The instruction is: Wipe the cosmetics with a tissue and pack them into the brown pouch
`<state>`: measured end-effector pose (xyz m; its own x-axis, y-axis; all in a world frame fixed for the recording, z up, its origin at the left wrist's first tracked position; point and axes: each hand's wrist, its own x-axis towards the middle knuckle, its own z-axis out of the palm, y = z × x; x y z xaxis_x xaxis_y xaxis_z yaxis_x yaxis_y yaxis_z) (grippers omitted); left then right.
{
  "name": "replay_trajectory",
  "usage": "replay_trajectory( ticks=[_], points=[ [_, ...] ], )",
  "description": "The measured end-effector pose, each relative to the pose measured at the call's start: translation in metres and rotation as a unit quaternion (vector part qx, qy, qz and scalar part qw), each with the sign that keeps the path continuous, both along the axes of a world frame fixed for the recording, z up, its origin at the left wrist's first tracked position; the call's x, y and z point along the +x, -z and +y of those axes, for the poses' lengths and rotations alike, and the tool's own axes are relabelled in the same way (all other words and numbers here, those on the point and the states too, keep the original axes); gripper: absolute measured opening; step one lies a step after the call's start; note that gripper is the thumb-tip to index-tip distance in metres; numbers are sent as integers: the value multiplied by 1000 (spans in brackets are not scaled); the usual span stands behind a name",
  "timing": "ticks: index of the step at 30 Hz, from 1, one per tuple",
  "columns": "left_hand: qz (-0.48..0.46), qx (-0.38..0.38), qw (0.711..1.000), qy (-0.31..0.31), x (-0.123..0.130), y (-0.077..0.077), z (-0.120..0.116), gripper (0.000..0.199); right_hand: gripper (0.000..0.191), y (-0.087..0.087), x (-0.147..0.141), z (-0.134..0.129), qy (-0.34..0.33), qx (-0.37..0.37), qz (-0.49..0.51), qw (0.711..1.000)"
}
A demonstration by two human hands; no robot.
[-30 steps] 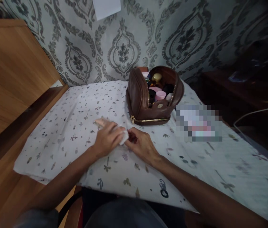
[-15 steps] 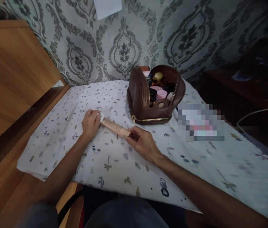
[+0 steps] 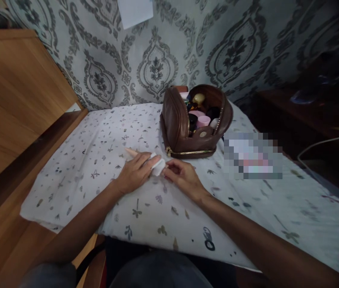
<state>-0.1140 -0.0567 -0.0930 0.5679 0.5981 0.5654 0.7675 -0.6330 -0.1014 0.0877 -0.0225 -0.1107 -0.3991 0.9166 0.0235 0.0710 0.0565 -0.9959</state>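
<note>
A beige cosmetic tube (image 3: 130, 152) lies slantwise just above the patterned cloth, mostly covered by my left hand (image 3: 136, 172). That hand is closed over the tube with a white tissue (image 3: 158, 165) under its fingers, at the tube's right-hand part. My right hand (image 3: 184, 176) pinches the near right end, its fingertips touching the tissue's edge. The end in its grip is largely hidden. Beyond both hands stands an open brown leather toiletry bag (image 3: 175, 120), unzipped and filled with small bottles and a pink-capped container (image 3: 203, 121).
White cloth with small printed figures (image 3: 76, 168) covers the table. A blurred-out flat item (image 3: 253, 156) lies right of the bag. Wooden panels (image 3: 16, 104) border the left side, and patterned wallpaper (image 3: 157, 68) rises behind. A pale cable (image 3: 325, 142) runs at the right.
My left hand has slid right along the tube with the tissue, from its far left end to close beside my right hand. The right hand has stayed about where it was.
</note>
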Motion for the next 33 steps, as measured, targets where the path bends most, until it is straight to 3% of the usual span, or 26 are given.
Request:
replay_trajectory(
  ticks=[6, 9, 14, 23, 28, 33],
  points=[
    [-32, -19, 986, -160, -36, 8, 13, 42, 47, -7, 3, -1, -5, -62, 22, 998],
    [-80, -40, 976, -200, -47, 9, 18, 42, 48, -9, 3, -2, -2, -66, 37, 997],
    [-136, -65, 968, -201, -51, 12, 23, 43, 52, -8, 4, -1, -15, -44, 46, 998],
    [-147, -51, 965, -212, -54, 14, 25, 42, 46, 12, 1, 2, -12, 7, 39, 999],
    [-108, -4, 969, -221, -49, 13, 26, 41, 41, 8, 0, -2, -11, 6, 46, 999],
    [-85, 0, 984, -156, -27, 11, 17, 41, 43, 1, -2, -4, -26, -23, 52, 998]
  ],
)
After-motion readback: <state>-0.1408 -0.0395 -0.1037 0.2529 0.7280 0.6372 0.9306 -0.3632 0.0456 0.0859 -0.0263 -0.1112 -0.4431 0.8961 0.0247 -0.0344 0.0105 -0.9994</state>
